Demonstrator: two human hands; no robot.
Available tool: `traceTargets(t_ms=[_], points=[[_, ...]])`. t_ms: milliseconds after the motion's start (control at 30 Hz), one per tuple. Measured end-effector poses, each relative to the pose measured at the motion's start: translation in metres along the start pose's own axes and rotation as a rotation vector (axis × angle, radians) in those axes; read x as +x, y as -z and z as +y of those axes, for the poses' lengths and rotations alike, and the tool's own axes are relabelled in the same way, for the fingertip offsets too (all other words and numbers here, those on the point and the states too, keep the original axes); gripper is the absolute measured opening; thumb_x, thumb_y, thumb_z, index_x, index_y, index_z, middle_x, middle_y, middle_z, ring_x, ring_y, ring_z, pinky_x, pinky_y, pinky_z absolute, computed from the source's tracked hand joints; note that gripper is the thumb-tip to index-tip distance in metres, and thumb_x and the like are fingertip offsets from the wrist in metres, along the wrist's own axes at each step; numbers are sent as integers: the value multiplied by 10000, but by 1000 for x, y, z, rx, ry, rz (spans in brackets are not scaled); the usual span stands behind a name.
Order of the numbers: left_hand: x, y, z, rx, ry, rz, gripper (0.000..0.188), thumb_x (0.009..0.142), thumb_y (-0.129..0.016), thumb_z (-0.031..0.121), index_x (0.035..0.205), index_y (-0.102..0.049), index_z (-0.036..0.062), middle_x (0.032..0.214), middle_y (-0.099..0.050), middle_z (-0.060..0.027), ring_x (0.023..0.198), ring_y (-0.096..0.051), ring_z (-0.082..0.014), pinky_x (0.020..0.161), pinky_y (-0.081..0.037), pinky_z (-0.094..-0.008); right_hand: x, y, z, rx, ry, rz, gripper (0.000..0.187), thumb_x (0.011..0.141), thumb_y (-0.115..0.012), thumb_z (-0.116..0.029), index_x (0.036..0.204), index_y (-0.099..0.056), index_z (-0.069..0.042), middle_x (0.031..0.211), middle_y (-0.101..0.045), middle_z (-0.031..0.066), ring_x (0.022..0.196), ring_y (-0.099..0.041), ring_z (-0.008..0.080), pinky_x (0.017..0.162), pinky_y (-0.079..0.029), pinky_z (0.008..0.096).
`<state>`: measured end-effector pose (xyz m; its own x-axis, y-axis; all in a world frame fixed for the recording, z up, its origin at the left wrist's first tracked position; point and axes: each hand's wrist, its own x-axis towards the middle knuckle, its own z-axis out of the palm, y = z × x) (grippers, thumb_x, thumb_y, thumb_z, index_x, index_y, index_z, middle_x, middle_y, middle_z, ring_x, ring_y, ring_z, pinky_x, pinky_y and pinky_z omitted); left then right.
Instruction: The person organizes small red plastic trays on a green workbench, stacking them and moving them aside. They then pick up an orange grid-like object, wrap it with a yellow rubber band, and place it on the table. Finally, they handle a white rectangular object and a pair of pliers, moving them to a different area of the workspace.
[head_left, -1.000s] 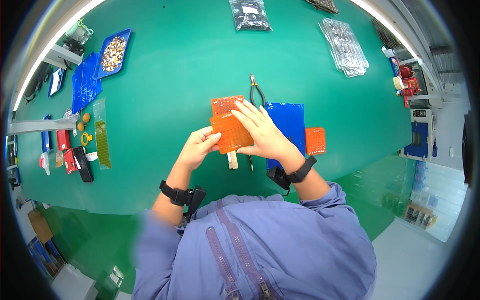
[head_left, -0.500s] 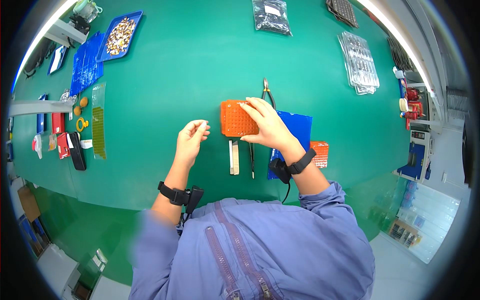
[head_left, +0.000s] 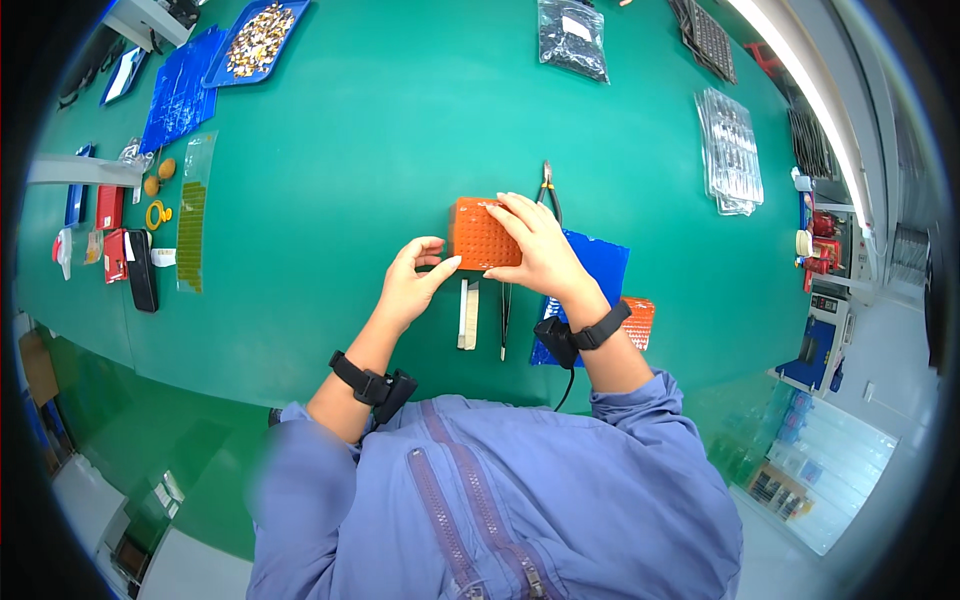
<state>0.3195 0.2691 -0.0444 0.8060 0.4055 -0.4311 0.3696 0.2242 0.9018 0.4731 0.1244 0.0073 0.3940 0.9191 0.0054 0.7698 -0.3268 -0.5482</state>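
Observation:
An orange perforated block (head_left: 474, 235) with rows of small holes sits on the green table in front of me. My right hand (head_left: 542, 252) spans its right side, with the fingers on the far part and the thumb along the near edge. My left hand (head_left: 412, 284) is at the block's left side, thumb and fingers apart, the thumb tip close to the near left corner; whether it touches is hard to tell. Just beyond the right hand lie pliers (head_left: 547, 185). Dark tweezers (head_left: 505, 325) and a white-and-beige strip (head_left: 468, 318) lie on the near side of the block.
A blue sheet (head_left: 602, 262) and a second orange perforated piece (head_left: 638, 322) lie partly under my right arm. At far left stands a blue tray (head_left: 222, 72) of small mixed pieces. Clear plastic trays (head_left: 730, 155) are stacked at right; a bag of dark items (head_left: 572, 42) lies at the far side.
My left hand has moved right and closer to the block, its thumb now at the block's edge. My right hand stays on the block. The whole view has shifted slightly.

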Motion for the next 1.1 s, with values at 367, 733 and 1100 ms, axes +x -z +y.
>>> traceTargets(t_ms=[367, 733, 1100], points=[[5, -7, -3, 118, -57, 40, 471, 776, -661, 254, 1132, -470, 11, 1158, -475, -139, 1034, -507, -238, 798, -482, -338, 3, 2, -5, -14, -9, -23, 821, 546, -804, -236, 1255, -424, -73, 1297, -394, 144, 1229, -344, 312, 1004, -294, 440], [2, -6, -1, 88, -29, 20, 436, 795, -652, 237, 1136, -482, 25, 1157, -491, -107, 1083, -486, -217, 838, -445, -332, 2, -3, -3, 50, -43, -8, 778, 605, -778, -310, 1258, -427, -75, 1320, -379, 136, 1261, -309, 315, 1022, -265, 442], [0, -9, -1, 64, -90, 52, 403, 783, -651, 225, 1096, -507, 16, 1094, -517, -145, 1028, -538, -234, 795, -495, -334, 4, -10, -6, 23, -142, 63, 700, 672, -748, -247, 1256, -426, -38, 1301, -411, 164, 1234, -361, 309, 1010, -325, 387]])
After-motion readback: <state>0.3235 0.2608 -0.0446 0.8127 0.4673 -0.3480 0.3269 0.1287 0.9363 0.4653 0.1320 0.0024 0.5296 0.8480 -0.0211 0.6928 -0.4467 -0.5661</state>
